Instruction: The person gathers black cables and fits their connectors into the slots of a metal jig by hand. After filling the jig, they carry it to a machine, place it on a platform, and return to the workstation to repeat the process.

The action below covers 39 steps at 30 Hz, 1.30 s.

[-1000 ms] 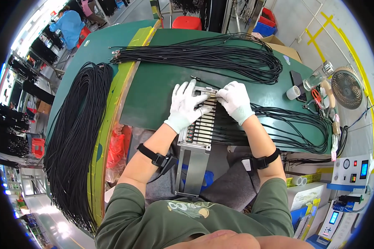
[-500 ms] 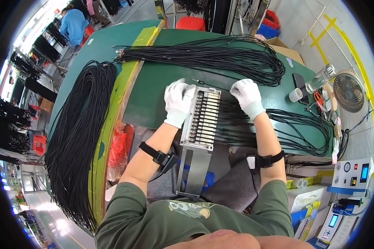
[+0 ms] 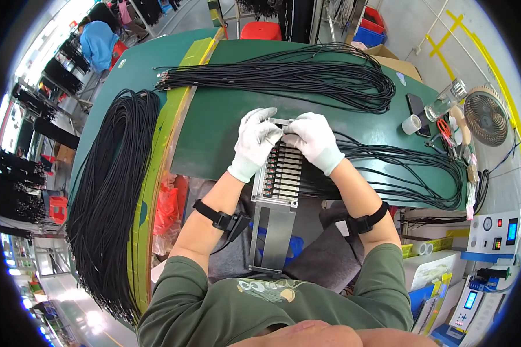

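A long metal fixture (image 3: 259, 191) extends from the table's edge over my lap, with a row of pale slotted blocks (image 3: 287, 178) along it. Thin black cables (image 3: 382, 151) lead off its right side across the table. Both my hands wear white gloves and meet at the fixture's far end. My left hand (image 3: 255, 143) is closed, its thumb and fingertips pinched over the end slots. Against it, my right hand (image 3: 315, 140) is closed too, fingertips pointing left. Whatever the two pinch is hidden by the gloves.
A black cable bundle (image 3: 295, 78) lies across the far table; another (image 3: 113, 191) hangs along the left side, beyond a yellow-taped ledge (image 3: 162, 139). At right are a phone (image 3: 417, 110), white cup (image 3: 411, 124), glass bottle (image 3: 446, 101) and fan (image 3: 485, 114). A person in blue (image 3: 97, 45) sits far left.
My right hand has moved left to the fixture's far end, and my left hand has shifted slightly right to meet it. The loose cable tip beyond the fixture is no longer visible.
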### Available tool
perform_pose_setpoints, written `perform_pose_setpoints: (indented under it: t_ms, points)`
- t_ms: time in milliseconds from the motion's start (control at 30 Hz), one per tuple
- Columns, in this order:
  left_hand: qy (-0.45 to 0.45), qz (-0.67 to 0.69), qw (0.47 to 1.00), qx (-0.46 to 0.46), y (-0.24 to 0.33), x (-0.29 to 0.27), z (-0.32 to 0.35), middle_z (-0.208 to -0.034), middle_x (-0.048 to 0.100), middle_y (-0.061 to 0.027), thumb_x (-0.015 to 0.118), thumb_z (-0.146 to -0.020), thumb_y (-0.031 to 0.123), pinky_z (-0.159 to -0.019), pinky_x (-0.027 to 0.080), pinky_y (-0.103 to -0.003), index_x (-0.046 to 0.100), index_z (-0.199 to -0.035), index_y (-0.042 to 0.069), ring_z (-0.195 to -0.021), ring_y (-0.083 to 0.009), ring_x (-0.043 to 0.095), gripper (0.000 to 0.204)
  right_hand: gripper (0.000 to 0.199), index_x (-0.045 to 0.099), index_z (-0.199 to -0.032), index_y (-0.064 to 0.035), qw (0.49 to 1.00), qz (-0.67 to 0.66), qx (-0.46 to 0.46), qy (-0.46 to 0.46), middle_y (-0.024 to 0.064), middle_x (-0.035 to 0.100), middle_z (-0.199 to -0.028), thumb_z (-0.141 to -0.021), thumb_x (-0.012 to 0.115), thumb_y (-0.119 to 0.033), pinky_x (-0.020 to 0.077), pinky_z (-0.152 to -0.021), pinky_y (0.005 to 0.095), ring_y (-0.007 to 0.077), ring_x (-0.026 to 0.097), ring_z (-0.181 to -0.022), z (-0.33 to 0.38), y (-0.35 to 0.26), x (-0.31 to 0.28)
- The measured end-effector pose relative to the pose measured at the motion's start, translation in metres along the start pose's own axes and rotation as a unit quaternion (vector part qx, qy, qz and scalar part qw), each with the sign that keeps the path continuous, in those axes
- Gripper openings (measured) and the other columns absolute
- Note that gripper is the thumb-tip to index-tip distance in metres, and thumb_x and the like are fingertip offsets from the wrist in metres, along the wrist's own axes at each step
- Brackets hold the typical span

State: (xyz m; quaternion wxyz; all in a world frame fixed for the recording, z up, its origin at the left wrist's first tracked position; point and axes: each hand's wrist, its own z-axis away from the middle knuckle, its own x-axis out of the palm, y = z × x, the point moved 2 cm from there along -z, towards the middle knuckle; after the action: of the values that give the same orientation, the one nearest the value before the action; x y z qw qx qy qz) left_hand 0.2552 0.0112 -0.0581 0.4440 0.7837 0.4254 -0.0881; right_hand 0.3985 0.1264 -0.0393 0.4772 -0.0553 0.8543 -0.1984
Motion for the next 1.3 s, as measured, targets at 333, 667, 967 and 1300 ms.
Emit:
perform_pose_setpoints:
  t_ms: [333,667,967,1300]
  points:
    - [0.012,-0.046,0.997,0.057,0.005,-0.003,-0.004,-0.128,0.063,-0.0168,0.073,-0.082,0.018,-0.105,0.040,-0.044,0.072,-0.088,0.006,-0.123,-0.0349,0.052,0.013,0.016,0.071,-0.091,-0.0052,0.988,-0.132,0.075,-0.008,0.0108,0.069,-0.084,-0.080,0.073,-0.016,0.0495,-0.078,0.0397,0.0306,0.063,-0.085,0.008,0.010,-0.009]
    - [0.021,0.018,0.999,-0.041,-0.002,0.009,0.004,-0.128,0.062,-0.0169,0.073,-0.083,0.017,-0.105,0.040,-0.044,0.073,-0.088,0.008,-0.123,-0.0339,0.052,0.011,0.016,0.069,-0.082,-0.0064,0.985,0.095,-0.067,0.130,0.0136,0.069,-0.081,-0.083,0.072,-0.022,0.0505,-0.071,0.0422,0.0345,0.064,-0.079,0.004,-0.007,-0.019]
    - [0.031,-0.074,0.993,0.082,0.015,-0.003,-0.004,-0.122,0.066,-0.0134,0.074,-0.081,0.021,-0.102,0.042,-0.042,0.074,-0.085,0.010,-0.117,-0.0344,0.055,0.012,0.014,0.068,-0.086,-0.0075,0.981,-0.163,0.094,-0.047,0.0099,0.069,-0.079,-0.081,0.073,-0.019,0.0506,-0.070,0.0415,0.0327,0.064,-0.077,0.012,0.018,-0.004]
    - [0.064,-0.040,0.988,-0.137,-0.030,-0.001,0.008,-0.123,0.066,-0.0142,0.067,-0.089,0.026,-0.103,0.042,-0.039,0.075,-0.094,0.008,-0.117,-0.0309,0.056,0.020,0.016,0.071,-0.090,-0.0095,0.984,-0.123,0.126,0.024,0.0064,0.069,-0.078,-0.080,0.074,-0.022,0.0498,-0.075,0.0419,0.0293,0.063,-0.080,0.022,0.037,-0.022]
